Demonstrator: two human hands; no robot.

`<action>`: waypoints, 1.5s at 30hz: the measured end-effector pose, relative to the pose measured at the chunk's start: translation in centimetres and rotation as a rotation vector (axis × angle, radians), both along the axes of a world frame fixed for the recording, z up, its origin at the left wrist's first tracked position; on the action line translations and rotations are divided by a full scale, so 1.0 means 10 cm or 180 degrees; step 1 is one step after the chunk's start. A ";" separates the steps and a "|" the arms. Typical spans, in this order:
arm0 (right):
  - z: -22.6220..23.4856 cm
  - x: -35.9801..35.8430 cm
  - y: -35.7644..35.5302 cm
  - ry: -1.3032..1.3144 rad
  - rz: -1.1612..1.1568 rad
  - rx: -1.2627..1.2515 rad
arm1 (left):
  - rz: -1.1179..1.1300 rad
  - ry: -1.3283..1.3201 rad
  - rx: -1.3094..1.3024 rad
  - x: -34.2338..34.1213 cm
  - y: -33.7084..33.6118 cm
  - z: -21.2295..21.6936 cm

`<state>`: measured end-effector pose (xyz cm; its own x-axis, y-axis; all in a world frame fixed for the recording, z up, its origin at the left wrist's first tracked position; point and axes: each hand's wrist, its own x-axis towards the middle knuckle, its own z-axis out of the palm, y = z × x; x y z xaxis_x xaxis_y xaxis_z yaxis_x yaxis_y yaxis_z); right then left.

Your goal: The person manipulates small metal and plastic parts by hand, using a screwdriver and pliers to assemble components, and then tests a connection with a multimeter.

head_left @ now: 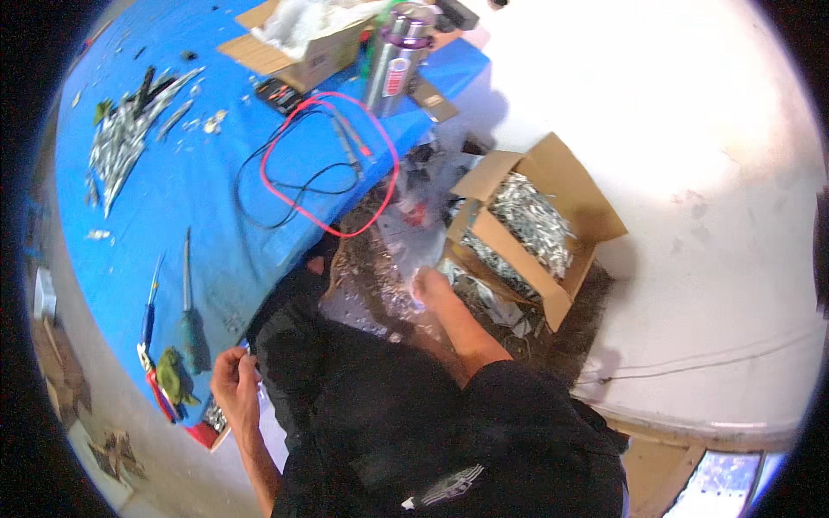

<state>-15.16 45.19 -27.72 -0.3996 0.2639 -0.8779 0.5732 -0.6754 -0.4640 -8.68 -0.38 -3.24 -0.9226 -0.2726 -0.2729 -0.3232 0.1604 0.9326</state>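
Note:
My left hand [235, 380] is at the table's near edge with its fingers pinched together. A tiny pale tip shows by the fingertips, too small to name. Close to that hand lie red-handled pliers [158, 393], a green cloth-like scrap [175, 377] and a dark-handled screwdriver [192, 332]. My right hand [429, 287] is stretched out low, beside the open cardboard box [494, 231] full of thin silvery pieces [531, 220]. Its fingers are blurred against a pale plastic bag [410, 237], so what they hold is hidden.
On the blue-covered table [220, 276] lie a pile of silvery strips [129, 151], a multimeter [278, 95] with red and black leads, a steel flask [399, 65] and an open carton [315, 56]. Small bits litter the floor [367, 276]. A white wall [691, 129] stands right.

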 end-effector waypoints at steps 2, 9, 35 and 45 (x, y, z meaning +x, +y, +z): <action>0.05 0.08 0.74 0.0838 -0.0364 -0.0116 | -0.0112 0.0021 0.0185 -0.03 0.06 -0.04; 2.05 -0.15 2.00 0.1559 -0.1528 0.2829 | -0.0322 -0.0008 0.0117 -0.09 0.15 -0.07; 2.04 -0.50 -0.93 0.3123 0.1622 0.4247 | 0.0785 0.1139 -0.2009 -0.22 -0.51 0.45; 2.76 -0.83 -2.28 0.3941 0.2598 0.3377 | 0.1535 0.0792 -0.2452 -0.42 -2.00 0.15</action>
<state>-23.49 22.40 -0.12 -0.9163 -0.1233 0.3811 -0.3976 0.3961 -0.8277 -12.91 -20.41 -1.76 -0.6707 -0.6636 0.3314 -0.3213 0.6626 0.6766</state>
